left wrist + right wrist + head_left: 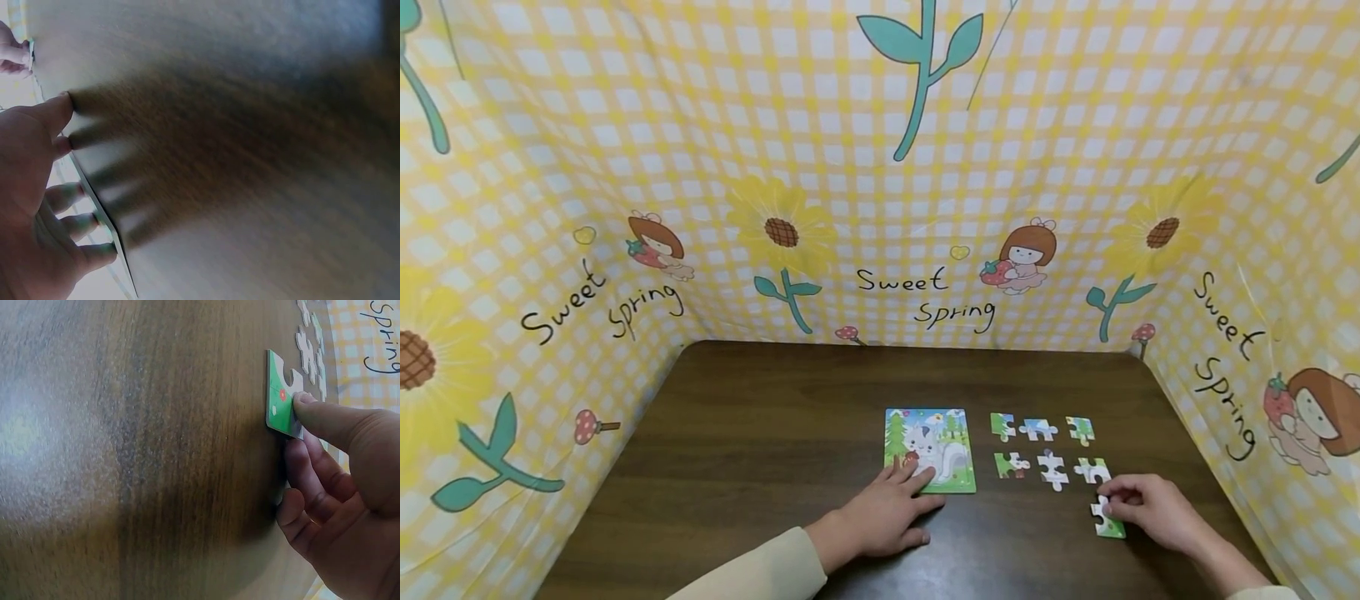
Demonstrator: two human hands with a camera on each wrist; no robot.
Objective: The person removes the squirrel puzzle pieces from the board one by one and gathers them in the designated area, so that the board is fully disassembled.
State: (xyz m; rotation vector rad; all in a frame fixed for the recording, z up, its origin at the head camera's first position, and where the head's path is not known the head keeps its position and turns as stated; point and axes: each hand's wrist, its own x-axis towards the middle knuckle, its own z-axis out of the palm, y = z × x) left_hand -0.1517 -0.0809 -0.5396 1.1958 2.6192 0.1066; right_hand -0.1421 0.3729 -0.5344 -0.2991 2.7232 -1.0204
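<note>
My right hand [1157, 510] pinches a green and white jigsaw piece [279, 403] between thumb and fingers, low over the table at the lower right of the loose pieces. A small red flower shows on its green corner in the right wrist view. My left hand [887, 512], fingers spread, rests with its fingertips on the near left part of a square squirrel picture board [957, 427]. The thumb lies beside the board, on the tabletop. Part of the board's lower left is hidden under those fingers.
Right of the board, several loose jigsaw pieces lie apart in two rows, among them a top left piece [1002, 425] and a lower middle piece [1054, 471]. The dark wooden table [760, 417] is walled by yellow checked cloth [820, 125] at the back and sides.
</note>
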